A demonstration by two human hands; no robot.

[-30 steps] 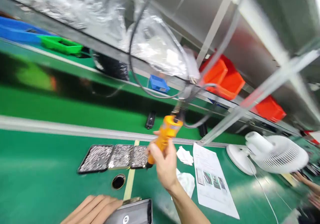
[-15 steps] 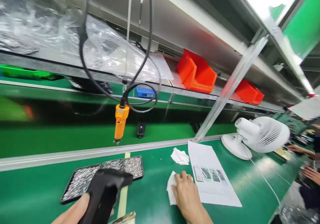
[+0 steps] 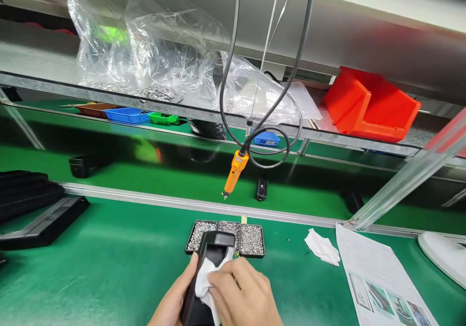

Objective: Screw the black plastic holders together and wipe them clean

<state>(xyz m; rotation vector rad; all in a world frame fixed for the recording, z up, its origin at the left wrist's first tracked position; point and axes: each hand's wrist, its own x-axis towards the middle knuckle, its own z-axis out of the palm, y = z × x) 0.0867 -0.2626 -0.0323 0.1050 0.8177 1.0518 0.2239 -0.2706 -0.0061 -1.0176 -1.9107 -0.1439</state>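
Near the bottom middle, my left hand [image 3: 175, 294] is wrapped round a long black plastic part [image 3: 194, 301], its thumb along the left side. My right hand [image 3: 244, 292] pinches a white cloth [image 3: 204, 280] and presses it against the face of the part, by the recess near its upper end. Just beyond the part lie small black trays of tiny metal pieces, the right one [image 3: 252, 240] fully visible and the others partly hidden by the part.
An orange screwdriver [image 3: 236, 171] hangs on a cable above the trays. Black parts [image 3: 43, 224] lie at left. Another white cloth [image 3: 322, 247], a printed sheet [image 3: 378, 277] and a white fan base [image 3: 446, 258] are at right. A red bin [image 3: 371, 105] sits on the shelf.
The view has swung left. My right hand has lifted the cloth from the table and brought it onto the black part, which my left hand still holds.
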